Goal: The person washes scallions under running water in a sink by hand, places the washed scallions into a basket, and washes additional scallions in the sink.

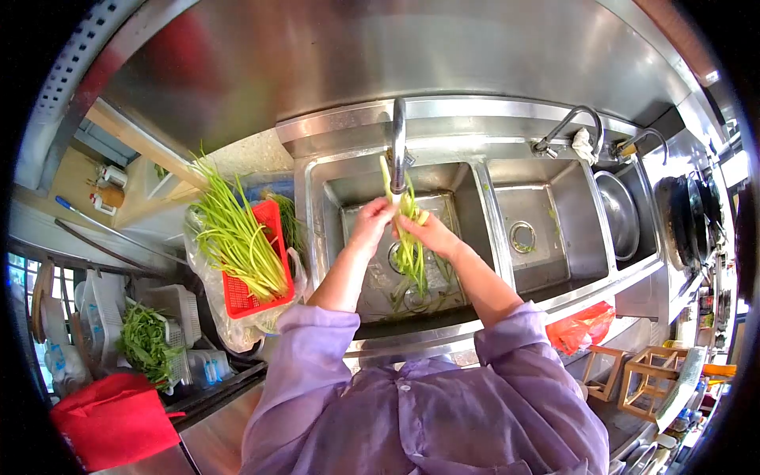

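Observation:
Both hands are over the left sink basin (463,198), under the curved faucet (398,134). My left hand (370,225) has its fingers closed round the pale stalk end of a bunch of green stalks (410,257). My right hand (431,234) grips the same bunch a little lower and to the right. The leafy ends hang down into the basin, where loose green pieces lie near the drain. Left of the sink, a red basket (277,229) holds long green stalks (229,229) that lean over its side.
A middle basin (554,229) and a right one with a metal bowl (617,215) adjoin. Leafy greens (149,344) in a white basket and a red bag (115,419) are at lower left. A red plastic bag (582,326) and wooden stools (649,380) stand at right.

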The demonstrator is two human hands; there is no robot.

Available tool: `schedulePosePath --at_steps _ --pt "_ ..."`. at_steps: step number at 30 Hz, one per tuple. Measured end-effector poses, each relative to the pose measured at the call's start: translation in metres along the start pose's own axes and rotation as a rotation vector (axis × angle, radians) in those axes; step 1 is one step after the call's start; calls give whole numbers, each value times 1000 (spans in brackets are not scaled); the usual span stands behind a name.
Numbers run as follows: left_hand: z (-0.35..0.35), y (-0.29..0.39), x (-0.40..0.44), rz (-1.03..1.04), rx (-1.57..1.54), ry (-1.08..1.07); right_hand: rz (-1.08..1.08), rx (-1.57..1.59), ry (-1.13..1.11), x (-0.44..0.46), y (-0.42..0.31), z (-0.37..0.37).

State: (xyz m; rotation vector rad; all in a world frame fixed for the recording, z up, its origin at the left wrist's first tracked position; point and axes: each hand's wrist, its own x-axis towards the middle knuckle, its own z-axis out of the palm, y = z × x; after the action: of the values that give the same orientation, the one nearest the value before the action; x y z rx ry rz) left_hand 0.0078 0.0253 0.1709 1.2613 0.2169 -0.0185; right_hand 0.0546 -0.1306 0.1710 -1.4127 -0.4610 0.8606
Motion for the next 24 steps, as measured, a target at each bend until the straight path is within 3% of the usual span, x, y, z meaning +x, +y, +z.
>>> schedulePosePath --at_steps 1,6,8,10,13,17,19,24 --pt "6 2 -2 0 -36 88 -14 106 34 -1 -2 0" --pt "11 13 -24 -18 16 52 -83 94 238 -9 -3 -1" --pt "7 10 -35 -96 383 -25 -58 79 372 -11 -15 3" --pt "10 0 -45 -83 280 -15 -83 127 346 -11 -24 5" --pt "12 -6 -55 44 485 -46 -70 73 244 -8 -37 9" --pt "7 -4 -58 -39 543 62 -73 13 148 -4 -39 11" --pt "10 6 -52 117 346 141 -137 -39 104 -7 -46 17" --pt "-5 42 -43 -73 204 99 6 -212 133 1 -60 -7"
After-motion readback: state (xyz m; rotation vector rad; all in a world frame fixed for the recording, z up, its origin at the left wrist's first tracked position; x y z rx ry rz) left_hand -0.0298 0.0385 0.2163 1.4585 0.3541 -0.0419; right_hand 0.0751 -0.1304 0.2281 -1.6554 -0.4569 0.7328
